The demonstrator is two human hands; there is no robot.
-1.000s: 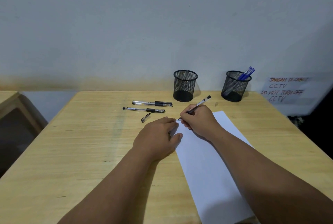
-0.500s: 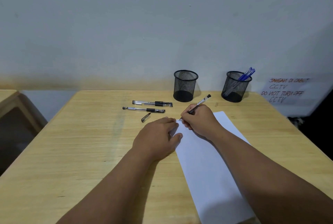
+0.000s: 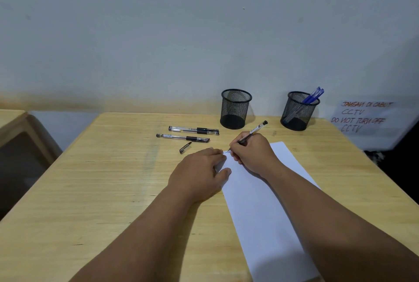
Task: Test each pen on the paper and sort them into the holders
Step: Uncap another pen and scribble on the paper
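Head view: the left hand (image 3: 199,170) lies flat, empty, pressing the near-left edge of the white paper (image 3: 260,209). Just beyond, the right hand (image 3: 251,152) grips a black gel pen (image 3: 254,131), tip on the paper, its long axis leaning far-right toward the mesh holder with blue pens (image 3: 298,111). An empty mesh holder (image 3: 234,109) stands far-left of it, and both are nearer to the right hand.

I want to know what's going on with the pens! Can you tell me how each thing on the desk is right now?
Right hand: holding a pen.
Held pen: uncapped, tip on the paper.
Left hand: flat, pressing the paper's edge.
Paper: lying flat.
Loose cap: off, on the desk.
Two pens: capped, lying down.
Left holder: empty.
Right holder: holds blue pens.
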